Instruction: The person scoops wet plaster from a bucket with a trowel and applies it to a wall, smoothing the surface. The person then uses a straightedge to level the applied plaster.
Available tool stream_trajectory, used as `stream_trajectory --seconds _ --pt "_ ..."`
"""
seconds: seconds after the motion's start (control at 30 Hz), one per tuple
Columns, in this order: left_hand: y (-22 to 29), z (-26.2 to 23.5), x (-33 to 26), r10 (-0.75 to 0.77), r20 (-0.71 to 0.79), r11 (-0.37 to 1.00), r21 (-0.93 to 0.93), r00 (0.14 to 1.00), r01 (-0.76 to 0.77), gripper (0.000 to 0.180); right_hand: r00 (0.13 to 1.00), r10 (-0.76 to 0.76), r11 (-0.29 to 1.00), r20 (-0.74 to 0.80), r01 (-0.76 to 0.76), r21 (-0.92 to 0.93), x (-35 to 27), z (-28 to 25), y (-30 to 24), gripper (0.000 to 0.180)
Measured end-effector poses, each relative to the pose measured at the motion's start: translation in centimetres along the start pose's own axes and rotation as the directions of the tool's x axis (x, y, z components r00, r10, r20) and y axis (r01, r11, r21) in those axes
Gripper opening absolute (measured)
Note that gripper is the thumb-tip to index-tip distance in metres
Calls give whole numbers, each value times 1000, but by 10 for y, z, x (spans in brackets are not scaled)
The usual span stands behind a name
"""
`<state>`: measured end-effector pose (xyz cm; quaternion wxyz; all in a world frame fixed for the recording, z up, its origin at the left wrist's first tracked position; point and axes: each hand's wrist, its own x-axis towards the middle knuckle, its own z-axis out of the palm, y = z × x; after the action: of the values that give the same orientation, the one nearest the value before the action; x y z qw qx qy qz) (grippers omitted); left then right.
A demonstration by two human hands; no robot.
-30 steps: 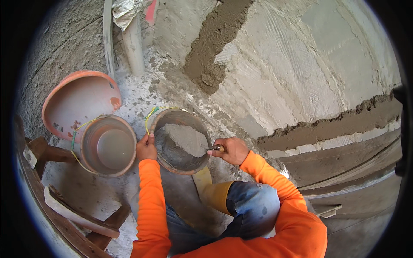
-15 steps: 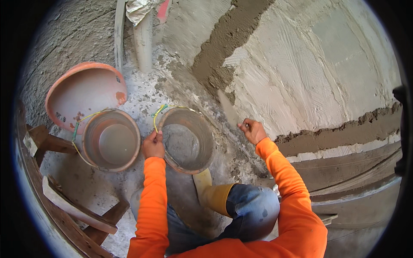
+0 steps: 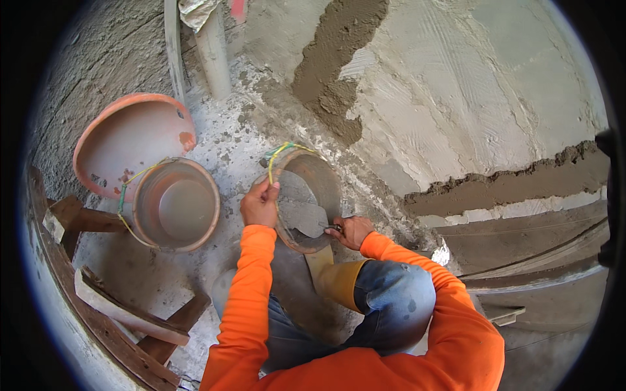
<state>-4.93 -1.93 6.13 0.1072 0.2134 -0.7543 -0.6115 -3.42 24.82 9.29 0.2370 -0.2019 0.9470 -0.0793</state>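
My left hand point(image 3: 260, 203) grips the near rim of a small orange bucket point(image 3: 319, 176) and tips it on its side, its mouth turned toward me. A yellow-green cord handle point(image 3: 282, 152) loops over its upper rim. My right hand point(image 3: 349, 231) holds a trowel point(image 3: 305, 218) whose grey blade reaches inside the bucket, among wet mortar. Both arms wear orange sleeves. My knee in blue jeans point(image 3: 391, 293) and a tan boot point(image 3: 334, 277) sit just below the bucket.
A second orange bucket point(image 3: 176, 205) stands upright to the left, with a wide orange basin point(image 3: 130, 140) behind it. Wooden trestle pieces point(image 3: 124, 313) lie at lower left. A plastered wall point(image 3: 469, 85) carries dark wet mortar bands point(image 3: 332, 65). A pipe point(image 3: 212, 49) stands at the top.
The bucket has gone from upright to tipped on its side. My right hand came back from the wall to the bucket, trowel blade inside it.
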Motion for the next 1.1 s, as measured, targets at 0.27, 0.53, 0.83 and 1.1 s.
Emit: stream_trajectory --seconds 0.27,0.53,0.83,1.1 --pt "-57 -31 35 -104 -191 993 -67 976 93 32 975 3 995 -221 19 99 -16 -97 -27 45" --pt "-64 -33 37 -105 -215 995 -22 971 102 32 936 -118 400 331 -260 879 8 -186 27 24" --pt "-43 -24 26 -163 -84 985 -73 983 157 33 886 232 972 -401 -226 62 8 -169 71 36" --pt "-4 18 -4 149 30 976 -164 988 -142 31 984 -77 881 158 142 -451 36 -32 -2 25"
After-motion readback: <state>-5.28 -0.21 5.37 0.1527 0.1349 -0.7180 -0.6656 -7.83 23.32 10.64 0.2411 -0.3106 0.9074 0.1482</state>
